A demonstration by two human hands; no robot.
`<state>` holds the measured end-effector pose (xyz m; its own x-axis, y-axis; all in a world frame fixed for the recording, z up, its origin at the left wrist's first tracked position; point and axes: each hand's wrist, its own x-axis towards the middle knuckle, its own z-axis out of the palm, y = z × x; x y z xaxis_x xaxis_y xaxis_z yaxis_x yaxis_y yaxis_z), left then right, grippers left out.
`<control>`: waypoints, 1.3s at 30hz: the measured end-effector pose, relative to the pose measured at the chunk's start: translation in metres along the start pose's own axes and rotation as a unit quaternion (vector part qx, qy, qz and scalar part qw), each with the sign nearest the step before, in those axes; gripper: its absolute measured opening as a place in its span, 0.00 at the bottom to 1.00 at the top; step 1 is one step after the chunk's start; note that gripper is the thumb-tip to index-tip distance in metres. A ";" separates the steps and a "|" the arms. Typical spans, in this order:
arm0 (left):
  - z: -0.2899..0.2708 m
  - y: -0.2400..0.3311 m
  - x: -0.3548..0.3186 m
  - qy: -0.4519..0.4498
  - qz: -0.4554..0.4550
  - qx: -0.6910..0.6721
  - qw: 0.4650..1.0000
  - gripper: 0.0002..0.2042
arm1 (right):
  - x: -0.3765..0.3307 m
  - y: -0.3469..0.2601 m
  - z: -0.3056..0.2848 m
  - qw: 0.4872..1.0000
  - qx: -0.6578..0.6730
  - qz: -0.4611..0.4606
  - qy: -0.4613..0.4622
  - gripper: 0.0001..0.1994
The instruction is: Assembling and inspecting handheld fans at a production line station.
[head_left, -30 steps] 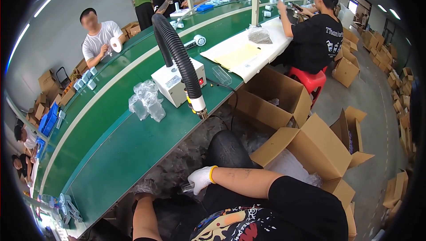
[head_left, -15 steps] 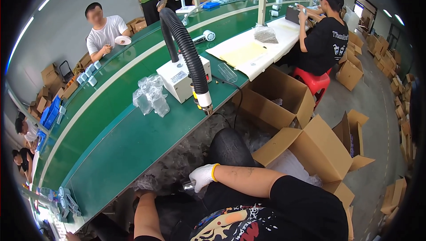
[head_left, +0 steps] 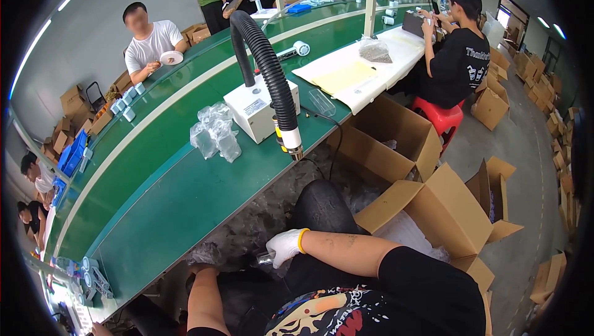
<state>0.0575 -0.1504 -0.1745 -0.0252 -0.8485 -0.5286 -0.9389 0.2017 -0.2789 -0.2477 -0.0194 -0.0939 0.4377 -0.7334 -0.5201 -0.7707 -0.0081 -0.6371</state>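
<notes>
Both our hands are working low in our lap: our gloved right hand point(head_left: 284, 246) is closing around a small clear tube point(head_left: 265, 259), while our left hand point(head_left: 199, 269) is mostly hidden, so we cannot tell its grip. Farther off, clear plastic bags point(head_left: 215, 132) are lying on the green conveyor table point(head_left: 161, 200) beside a white box machine point(head_left: 255, 110) and its black hose point(head_left: 267, 67).

A long workbench point(head_left: 185, 175) runs from the lower left of the frame to the upper right. On it, at centre, stands a box-shaped machine point(head_left: 257, 110), with a ribbed hose point(head_left: 269, 70) arching over it and down to the bench's near edge. Left of the machine lie clear bags point(head_left: 213, 132). Right of centre, open cartons point(head_left: 396, 144) stand on the floor; behind them a seated person point(head_left: 458, 57) faces the bench. At lower centre the right hand point(head_left: 286, 246) rests below the bench edge
</notes>
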 end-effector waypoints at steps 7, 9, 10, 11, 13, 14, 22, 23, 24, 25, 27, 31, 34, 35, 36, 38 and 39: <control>0.002 -0.004 -0.004 -0.029 0.002 0.000 1.000 0.44 | 0.001 0.000 0.000 1.000 -0.009 -0.002 0.005 0.29; -0.004 0.000 -0.008 -0.036 0.000 0.004 0.999 0.44 | 0.000 0.000 0.001 1.000 -0.011 -0.003 0.006 0.29; -0.008 0.002 -0.011 -0.042 -0.003 0.008 0.999 0.44 | 0.000 0.001 0.000 1.000 -0.011 -0.006 0.006 0.29; -0.012 0.005 -0.014 -0.048 -0.005 0.012 0.999 0.44 | 0.000 0.002 0.000 1.000 -0.011 -0.009 0.006 0.29; -0.016 0.008 -0.017 -0.041 0.003 0.015 0.999 0.43 | -0.002 0.002 0.000 1.000 -0.009 -0.010 0.008 0.29; -0.019 0.011 -0.019 -0.033 0.011 0.017 0.999 0.43 | -0.004 0.003 0.000 1.000 -0.005 -0.007 0.008 0.28; 0.078 -0.052 0.048 0.104 0.102 0.123 0.982 0.35 | 0.010 -0.010 0.003 0.998 -0.033 -0.046 -0.011 0.27; 0.093 -0.058 0.053 0.108 0.078 0.071 0.988 0.33 | 0.020 -0.012 0.007 0.996 -0.053 -0.066 -0.011 0.25; 0.035 -0.030 0.030 0.116 0.072 0.029 0.990 0.32 | 0.018 -0.002 0.005 0.998 -0.046 -0.046 -0.006 0.26; -0.021 -0.002 -0.009 0.002 0.016 -0.055 0.998 0.33 | 0.014 0.009 0.002 0.999 -0.043 -0.028 -0.003 0.28; -0.026 -0.061 -0.058 0.145 0.254 -0.370 0.882 0.32 | 0.008 0.019 -0.002 0.999 -0.029 -0.020 0.009 0.29; 0.001 -0.123 -0.100 0.141 0.149 -0.367 0.908 0.32 | 0.015 0.019 0.003 1.000 -0.020 -0.016 0.000 0.29; 0.008 -0.132 -0.108 0.128 0.116 -0.357 0.918 0.32 | 0.014 0.008 0.001 1.000 -0.016 -0.001 0.003 0.30; 0.007 -0.133 -0.107 0.122 0.112 -0.351 0.922 0.32 | 0.015 0.005 0.001 1.000 -0.018 0.000 -0.005 0.30; 0.005 -0.132 -0.105 0.117 0.109 -0.345 0.925 0.32 | 0.016 0.004 0.001 1.000 -0.019 0.001 -0.013 0.30; 0.000 -0.130 -0.098 0.107 0.107 -0.329 0.932 0.31 | 0.015 0.003 0.001 1.000 -0.017 0.005 -0.020 0.30; -0.002 -0.128 -0.095 0.101 0.105 -0.322 0.935 0.31 | 0.015 0.004 0.001 1.000 -0.014 0.007 -0.019 0.30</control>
<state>0.1798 -0.0966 -0.0869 -0.2362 -0.9113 -0.3372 -0.9162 0.0932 0.3898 -0.2435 -0.0296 -0.1046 0.4434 -0.7079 -0.5498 -0.7896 -0.0182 -0.6134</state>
